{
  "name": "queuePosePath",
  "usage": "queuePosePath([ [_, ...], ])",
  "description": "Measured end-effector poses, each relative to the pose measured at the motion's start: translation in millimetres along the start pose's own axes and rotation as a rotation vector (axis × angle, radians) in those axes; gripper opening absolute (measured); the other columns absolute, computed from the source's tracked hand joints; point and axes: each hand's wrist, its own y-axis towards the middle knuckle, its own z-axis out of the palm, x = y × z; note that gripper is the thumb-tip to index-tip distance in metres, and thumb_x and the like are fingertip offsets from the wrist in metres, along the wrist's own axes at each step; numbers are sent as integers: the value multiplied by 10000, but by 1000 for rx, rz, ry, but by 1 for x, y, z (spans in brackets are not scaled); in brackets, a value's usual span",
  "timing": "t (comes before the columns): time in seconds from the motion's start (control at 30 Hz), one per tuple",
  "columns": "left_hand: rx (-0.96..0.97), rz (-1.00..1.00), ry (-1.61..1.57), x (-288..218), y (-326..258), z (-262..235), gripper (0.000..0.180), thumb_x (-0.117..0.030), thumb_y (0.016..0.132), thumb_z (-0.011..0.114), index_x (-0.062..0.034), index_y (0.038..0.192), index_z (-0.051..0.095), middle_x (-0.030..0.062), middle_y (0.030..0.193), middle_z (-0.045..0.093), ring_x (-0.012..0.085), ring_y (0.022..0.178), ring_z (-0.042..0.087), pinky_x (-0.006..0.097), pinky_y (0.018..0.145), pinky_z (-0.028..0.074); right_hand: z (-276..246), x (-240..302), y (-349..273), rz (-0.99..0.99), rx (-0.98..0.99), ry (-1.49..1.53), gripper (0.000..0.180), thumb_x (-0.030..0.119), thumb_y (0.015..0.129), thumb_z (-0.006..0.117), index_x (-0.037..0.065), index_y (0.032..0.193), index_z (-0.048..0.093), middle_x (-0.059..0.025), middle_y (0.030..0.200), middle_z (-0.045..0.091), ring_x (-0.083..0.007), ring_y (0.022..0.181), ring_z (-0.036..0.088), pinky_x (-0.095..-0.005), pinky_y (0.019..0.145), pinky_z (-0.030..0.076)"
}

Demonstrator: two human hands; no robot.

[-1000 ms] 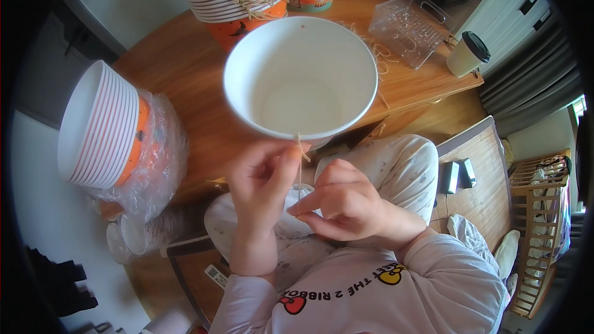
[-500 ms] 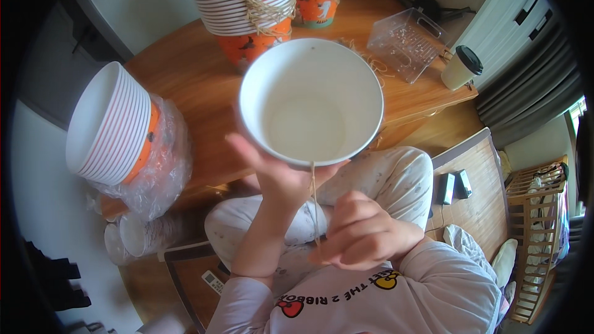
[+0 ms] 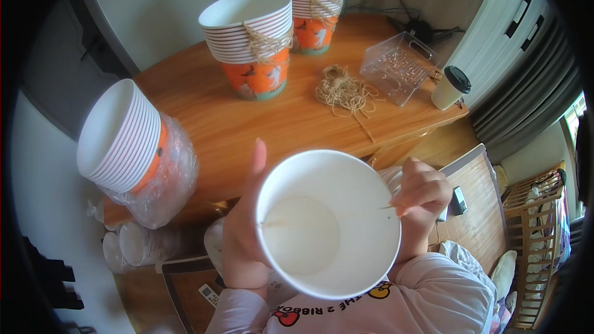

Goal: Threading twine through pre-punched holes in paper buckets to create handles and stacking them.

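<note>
Both hands steady one white paper bucket [image 3: 328, 222] above the lap: left hand [image 3: 242, 235] wraps its wall, fingers mostly hidden; right hand [image 3: 422, 201] pinches a thin twine [image 3: 328, 215] crossing its mouth.

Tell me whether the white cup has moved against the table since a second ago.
Yes. The white cup has come off the table edge, down toward the person, in the left hand.
</note>
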Motion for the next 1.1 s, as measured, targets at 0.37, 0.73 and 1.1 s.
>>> queuePosePath([
  [0.37, -141, 1038, 1241, -26, 19, -79, 350, -129, 1004, 507, -62, 1345, 464, 154, 1303, 581, 253, 1154, 598, 402, 999, 501, 21, 0, -12, 258, -273, 187, 160, 99, 843, 744, 77, 802, 591, -57, 713, 698, -126, 567, 591, -280, 615, 386],
  [0.73, -156, 907, 1098, -24, 23, -66, 880, -727, 905, 423, -18, 1427, 384, 162, 1413, 475, 279, 1299, 476, 461, 1101, 365, 46, 10, -5, 243, 5, -30, 191, -74, 754, 743, 46, 873, 651, -119, 881, 710, -206, 771, 688, -282, 670, 518],
  [1.1, -540, 1203, 1370, -12, 32, -65, 891, -664, 946, 417, -27, 1528, 193, 145, 1591, 210, 295, 1458, 232, 446, 1168, 247, 67, -4, -9, 211, 124, -83, 275, -106, 756, 725, 26, 992, 674, -180, 1175, 629, -253, 1005, 684, -315, 789, 568],
])
